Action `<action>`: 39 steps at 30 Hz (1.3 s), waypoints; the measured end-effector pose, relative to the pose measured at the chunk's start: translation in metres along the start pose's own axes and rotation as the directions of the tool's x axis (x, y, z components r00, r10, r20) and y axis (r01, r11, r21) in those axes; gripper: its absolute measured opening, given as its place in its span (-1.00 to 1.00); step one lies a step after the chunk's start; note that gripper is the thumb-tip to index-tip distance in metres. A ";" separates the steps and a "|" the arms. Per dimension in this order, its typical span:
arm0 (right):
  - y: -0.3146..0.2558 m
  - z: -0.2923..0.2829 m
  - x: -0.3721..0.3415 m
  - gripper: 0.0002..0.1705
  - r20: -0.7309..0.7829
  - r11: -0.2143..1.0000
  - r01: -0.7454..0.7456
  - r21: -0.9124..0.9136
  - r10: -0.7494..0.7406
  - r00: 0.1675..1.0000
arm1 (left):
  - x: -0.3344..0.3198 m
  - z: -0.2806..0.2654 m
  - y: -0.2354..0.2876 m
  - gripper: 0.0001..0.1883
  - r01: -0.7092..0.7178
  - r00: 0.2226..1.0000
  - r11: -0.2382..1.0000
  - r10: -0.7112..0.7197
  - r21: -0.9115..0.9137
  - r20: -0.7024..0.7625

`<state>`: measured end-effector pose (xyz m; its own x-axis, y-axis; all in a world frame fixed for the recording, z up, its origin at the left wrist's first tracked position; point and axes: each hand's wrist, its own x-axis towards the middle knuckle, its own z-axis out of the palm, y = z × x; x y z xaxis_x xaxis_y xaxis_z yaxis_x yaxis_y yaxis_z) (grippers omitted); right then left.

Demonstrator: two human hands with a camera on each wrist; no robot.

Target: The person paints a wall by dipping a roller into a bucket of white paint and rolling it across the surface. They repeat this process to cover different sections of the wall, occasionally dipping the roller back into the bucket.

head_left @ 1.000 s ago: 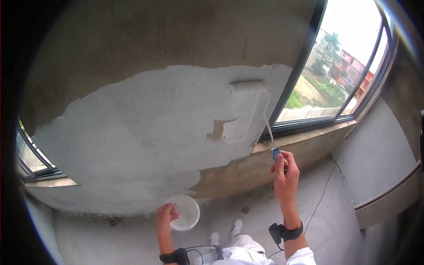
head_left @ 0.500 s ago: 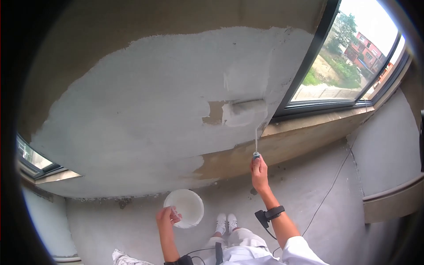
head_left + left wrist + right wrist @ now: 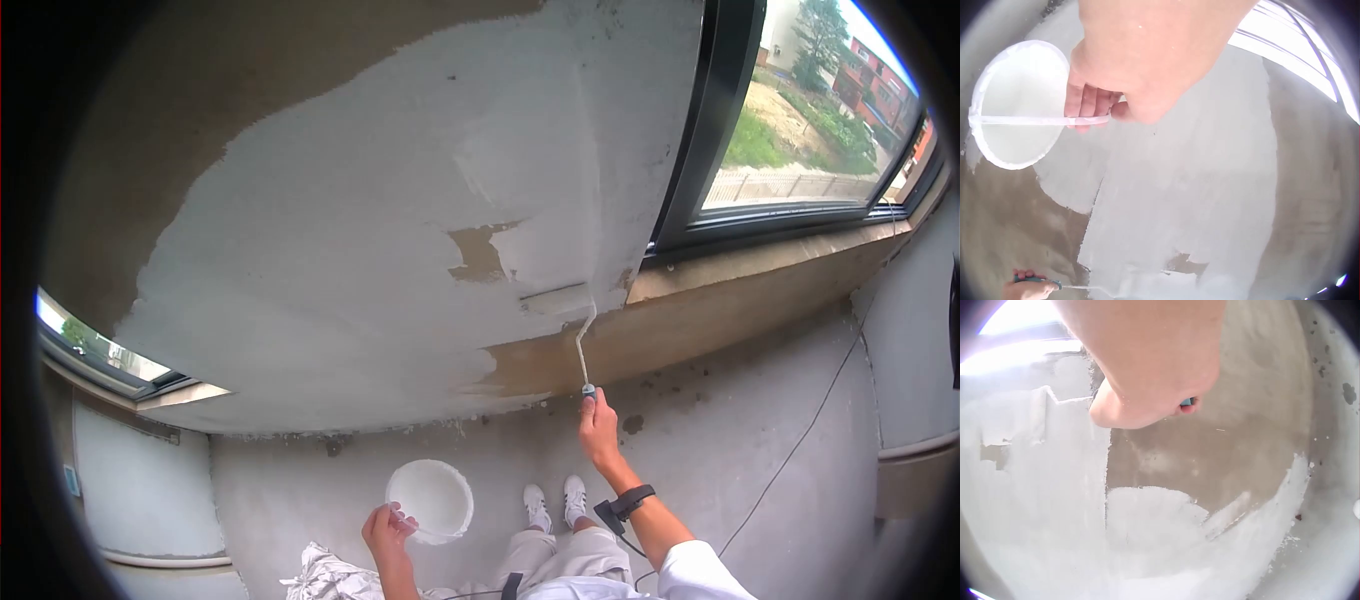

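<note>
My right hand (image 3: pixel 598 428) grips the blue-grey handle of a paint roller (image 3: pixel 557 298). The roller's white sleeve lies against the wall (image 3: pixel 350 220), below a bare brown patch (image 3: pixel 480 253); its bent frame runs down to the hand. At lower left, my left hand (image 3: pixel 385 530) holds a white bucket (image 3: pixel 470 502) by its handle. In the left wrist view, curled fingers hook the thin white bucket handle (image 3: pixel 1029 120), which crosses the bucket's mouth; white paint shows inside. The right wrist view shows the roller sleeve (image 3: pixel 1039 415) on the white-coated wall, the hand covering most of the grip.
A dark-framed window (image 3: pixel 690 225) with a sill stands to the right, a smaller window (image 3: pixel 110 355) at far left. Brown uncoated wall (image 3: pixel 560 355) lies below the white area. A cable (image 3: pixel 790 460) trails over the grey floor; crumpled white cloth (image 3: pixel 335 578) lies near the feet.
The right hand has drawn the roller down the wall, from above the brown patch to below it. The left hand keeps holding the bucket's handle. The head view has shifted.
</note>
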<state>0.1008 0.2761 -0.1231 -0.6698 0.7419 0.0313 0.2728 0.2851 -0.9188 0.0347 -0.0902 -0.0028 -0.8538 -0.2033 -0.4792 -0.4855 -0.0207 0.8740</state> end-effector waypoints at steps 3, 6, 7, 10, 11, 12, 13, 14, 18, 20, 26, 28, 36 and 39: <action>-0.060 -0.022 0.013 -0.64 -0.013 0.994 0.095 -0.050 -0.095 0.995 | -0.009 -0.010 0.016 -0.76 -0.027 1.000 0.999 0.028 -0.044 0.005; -0.142 -0.044 0.021 -0.66 0.002 0.992 0.121 -0.021 -0.121 0.993 | -0.014 -0.020 0.024 -0.76 -0.053 0.998 0.995 0.055 -0.087 0.018; -0.161 -0.046 0.022 -0.65 -0.015 0.989 0.149 -0.007 -0.149 0.989 | -0.013 -0.024 0.025 -0.76 -0.063 0.997 0.993 0.066 -0.097 0.030; -0.215 -0.049 0.021 -0.62 -0.064 0.978 0.208 0.034 -0.206 0.977 | -0.008 -0.037 0.028 -0.76 -0.079 0.994 0.991 0.086 -0.107 0.063; -0.234 -0.050 0.020 -0.62 -0.074 0.976 0.214 0.050 -0.210 0.975 | -0.006 -0.042 0.028 -0.76 -0.081 0.993 0.991 0.089 -0.108 0.073; -0.247 -0.050 0.015 -0.61 -0.083 0.974 0.218 0.065 -0.212 0.974 | -0.002 -0.049 0.027 -0.76 -0.083 0.991 0.989 0.094 -0.125 0.090; -0.252 -0.047 0.009 -0.61 -0.094 0.974 0.213 0.076 -0.205 0.974 | 0.002 -0.059 0.026 -0.76 -0.085 0.989 0.987 0.100 -0.138 0.107; -0.254 -0.043 0.009 -0.61 -0.108 0.973 0.212 0.088 -0.202 0.973 | 0.008 -0.067 0.027 -0.77 -0.090 0.986 0.984 0.110 -0.154 0.126; -0.214 -0.005 -0.007 -0.53 -0.174 0.972 0.230 0.046 -0.219 0.960 | 0.022 -0.104 0.031 -0.77 -0.071 0.982 0.974 0.106 -0.214 0.155; -0.176 0.018 -0.029 -0.52 -0.138 0.996 0.086 -0.032 -0.089 0.986 | 0.025 -0.123 0.035 -0.77 -0.064 0.973 0.973 0.110 -0.223 0.204; -0.053 0.087 -0.079 -0.50 -0.142 0.978 -0.208 -0.021 0.203 0.969 | 0.029 -0.167 0.054 -0.72 -0.102 0.970 0.984 0.130 -0.143 0.206; -0.053 0.092 -0.086 -0.51 -0.105 0.964 -0.251 0.084 0.259 0.960 | 0.029 -0.178 0.059 -0.72 -0.127 0.973 0.977 0.156 -0.169 0.169; -0.153 0.041 -0.033 -0.48 -0.144 0.923 0.018 0.386 0.041 0.989 | 0.044 -0.213 0.059 -0.75 -0.166 0.976 0.960 0.194 -0.227 0.104; -0.244 -0.007 -0.042 -0.48 0.035 0.759 -0.103 0.643 0.105 0.994 | 0.050 -0.224 0.056 -0.75 -0.141 0.979 0.963 0.170 -0.230 0.112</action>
<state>0.0673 0.1797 0.1025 -0.6610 0.7462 -0.0790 -0.1679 -0.2497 -0.9536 0.0070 -0.3206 0.0406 -0.9395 -0.0930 -0.3297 -0.3042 -0.2162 0.9277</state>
